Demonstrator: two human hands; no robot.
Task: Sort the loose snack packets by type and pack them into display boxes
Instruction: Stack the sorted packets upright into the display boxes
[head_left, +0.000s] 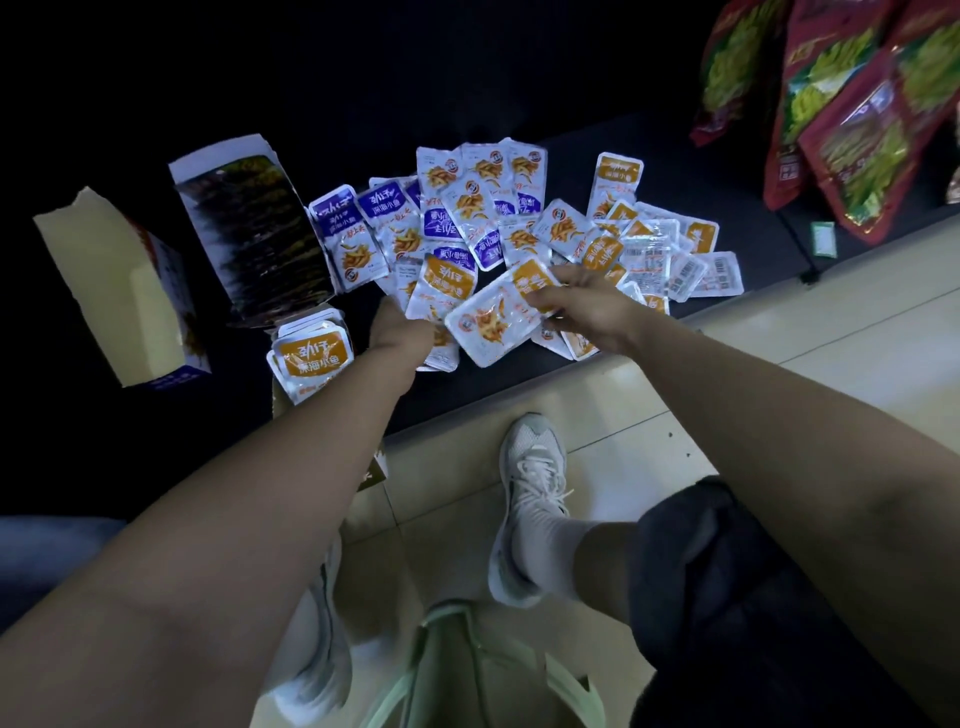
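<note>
We judge the orange packet (493, 322) at mid-frame light, thin and slick, best pinched by its sealed edge, as our right hand (587, 306) pinches it over the loose pile (467, 208) (our left hand (397, 332) hides its fingers there, so we cannot tell their grip), while the box (249, 234) at upper left holds upright rows of packets.

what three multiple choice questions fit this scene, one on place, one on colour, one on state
1. Where is the stack of orange packets? A) left of the left hand B) beside the red bags C) on the floor
2. Label colour of the packet in the right hand? A) purple B) orange C) green
3. The display box beside the purple packets is: A) taped shut B) open and full C) open and empty
Answers: A, it lies left of that hand; B, its label is orange; B, dark packets fill its open top.
</note>
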